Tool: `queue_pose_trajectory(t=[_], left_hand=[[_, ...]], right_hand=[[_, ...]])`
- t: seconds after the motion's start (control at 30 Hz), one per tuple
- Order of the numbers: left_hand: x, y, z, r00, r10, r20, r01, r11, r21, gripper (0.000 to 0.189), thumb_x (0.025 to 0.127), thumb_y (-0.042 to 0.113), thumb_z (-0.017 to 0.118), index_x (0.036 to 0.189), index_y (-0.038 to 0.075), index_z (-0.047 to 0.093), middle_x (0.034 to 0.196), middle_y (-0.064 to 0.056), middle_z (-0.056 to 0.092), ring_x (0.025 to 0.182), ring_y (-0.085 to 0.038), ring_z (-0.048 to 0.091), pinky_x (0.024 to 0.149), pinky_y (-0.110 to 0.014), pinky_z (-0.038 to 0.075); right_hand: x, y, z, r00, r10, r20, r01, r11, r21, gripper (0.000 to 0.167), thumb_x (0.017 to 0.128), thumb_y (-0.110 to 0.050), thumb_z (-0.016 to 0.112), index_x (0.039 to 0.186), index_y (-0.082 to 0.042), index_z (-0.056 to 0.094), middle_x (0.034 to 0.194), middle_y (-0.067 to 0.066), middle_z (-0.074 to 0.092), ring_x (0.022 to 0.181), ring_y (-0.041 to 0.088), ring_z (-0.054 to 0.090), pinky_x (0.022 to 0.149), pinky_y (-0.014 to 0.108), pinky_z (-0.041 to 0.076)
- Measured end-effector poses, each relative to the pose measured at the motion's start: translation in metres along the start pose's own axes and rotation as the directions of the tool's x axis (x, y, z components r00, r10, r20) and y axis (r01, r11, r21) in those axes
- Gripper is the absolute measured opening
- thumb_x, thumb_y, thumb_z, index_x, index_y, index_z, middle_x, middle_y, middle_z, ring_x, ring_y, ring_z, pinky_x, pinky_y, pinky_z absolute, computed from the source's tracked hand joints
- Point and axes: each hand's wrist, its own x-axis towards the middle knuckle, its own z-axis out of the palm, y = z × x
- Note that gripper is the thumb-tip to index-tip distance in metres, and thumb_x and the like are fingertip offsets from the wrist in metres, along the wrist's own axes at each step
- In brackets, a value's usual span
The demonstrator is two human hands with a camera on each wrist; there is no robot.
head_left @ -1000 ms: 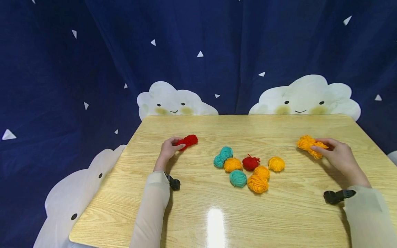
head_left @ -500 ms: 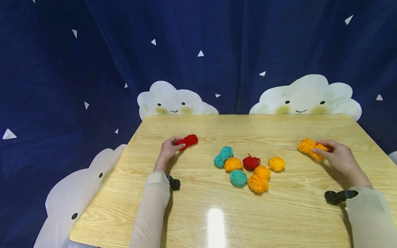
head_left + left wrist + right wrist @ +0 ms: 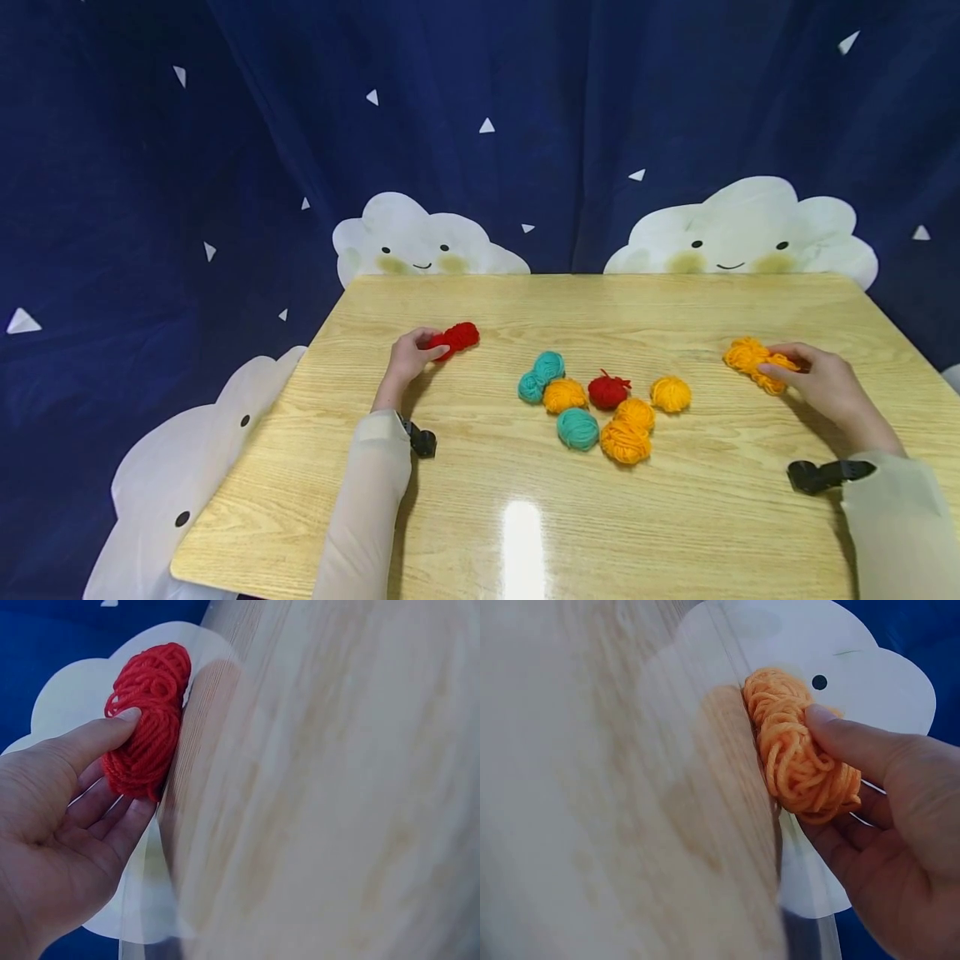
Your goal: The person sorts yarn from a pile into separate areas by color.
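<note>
My left hand [image 3: 408,358] pinches one end of a red yarn bundle [image 3: 462,335] at the table's left side. In the left wrist view the thumb lies over the red yarn [image 3: 146,750], with the other fingers beneath it. On the right, my right hand [image 3: 828,383] grips an orange yarn bundle [image 3: 746,355] of loose loops, low over the tabletop. The right wrist view has its thumb pressing on the orange strands [image 3: 795,765], fingers curled under. Both bundles look narrowed in the middle.
Between the hands, several yarn balls lie grouped: a teal double one [image 3: 542,375], a teal ball [image 3: 577,428], a red ball [image 3: 608,391], an orange double one [image 3: 628,432], and two single orange balls [image 3: 565,396]. Behind the wooden table [image 3: 450,517] hangs a dark blue curtain [image 3: 480,67].
My right hand has lowered slightly and come a little nearer with the orange yarn bundle. The left hand stays in place on the red yarn. The middle group is unchanged.
</note>
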Motion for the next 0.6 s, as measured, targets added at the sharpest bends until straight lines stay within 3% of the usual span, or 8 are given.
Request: queue_pose_trajectory(t=[0.23,0.6], left_hand=[[-0.0003,-0.0004,-0.0016,1.000,0.002,0.007,-0.002,1.000,0.009,0.042,0.089,0.019,0.072,0.127,0.005,0.062,0.128,-0.017,0.064,0.118,-0.031,0.059,0.102,-0.043,0.048],[-0.0009,0.0011,-0.0028,0.999,0.040,-0.009,-0.040,0.999,-0.001,0.045,0.089,0.019,0.072,0.130,0.004,0.060,0.131,-0.016,0.063,0.121,-0.031,0.058,0.105,-0.042,0.047]], right_hand=[[0.0001,0.0004,0.0006,1.000,0.013,0.014,-0.014,1.000,0.017,0.065,0.098,-0.046,0.052,0.134,0.008,0.049,0.129,0.036,0.051,0.107,0.044,0.051,0.060,0.010,0.037],[0.0004,0.0038,0.0013,0.999,0.037,0.023,-0.037,0.999,0.022,0.067,0.099,-0.048,0.050,0.135,0.009,0.047,0.131,0.037,0.049,0.108,0.045,0.049,0.061,0.010,0.036]])
